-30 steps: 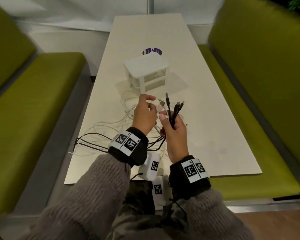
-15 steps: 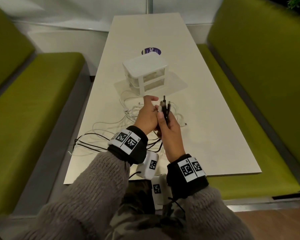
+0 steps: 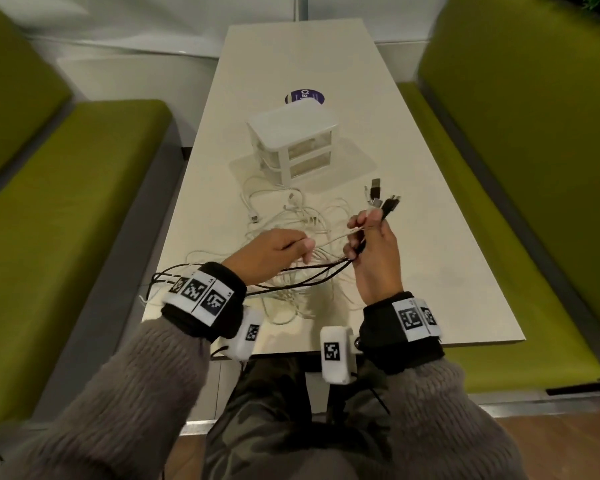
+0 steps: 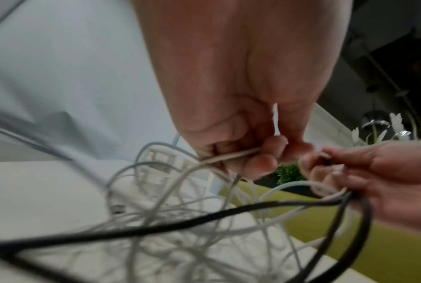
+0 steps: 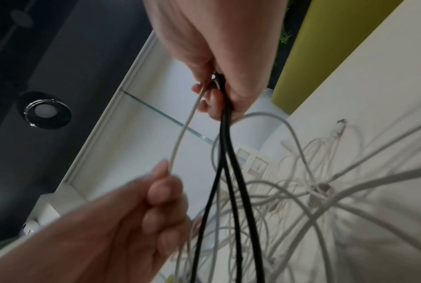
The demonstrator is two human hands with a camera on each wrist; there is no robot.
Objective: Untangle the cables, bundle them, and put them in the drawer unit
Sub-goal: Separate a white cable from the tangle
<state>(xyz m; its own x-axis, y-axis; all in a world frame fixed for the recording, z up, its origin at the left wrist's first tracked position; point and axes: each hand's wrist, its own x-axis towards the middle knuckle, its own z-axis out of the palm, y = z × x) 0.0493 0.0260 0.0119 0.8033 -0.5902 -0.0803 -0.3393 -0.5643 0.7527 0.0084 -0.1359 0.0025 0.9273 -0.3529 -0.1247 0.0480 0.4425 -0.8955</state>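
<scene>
My right hand [image 3: 368, 237] grips a bunch of cable ends, black and white, with the plugs [image 3: 381, 199] sticking up above its fingers. Black cables [image 3: 305, 273] and a white cable [image 3: 329, 239] run from it leftward. My left hand [image 3: 284, 247] pinches that white cable [image 4: 228, 156] a short way from the right hand; in the right wrist view the white cable [image 5: 182, 132] is stretched between both hands beside the black cables [image 5: 228, 153]. A tangle of white cables [image 3: 291, 216] lies on the table below. The white drawer unit [image 3: 295, 140] stands behind it, drawers shut.
The long white table [image 3: 430, 258] runs away from me, with a round purple sticker [image 3: 305, 97] beyond the drawer unit. Green benches [image 3: 66, 209] flank it on both sides. Some black cable loops [image 3: 163, 275] hang over the table's left edge.
My hands were together at the plugs; now the left hand has slid left and down along the white cable, and the right hand has moved right with the plugs.
</scene>
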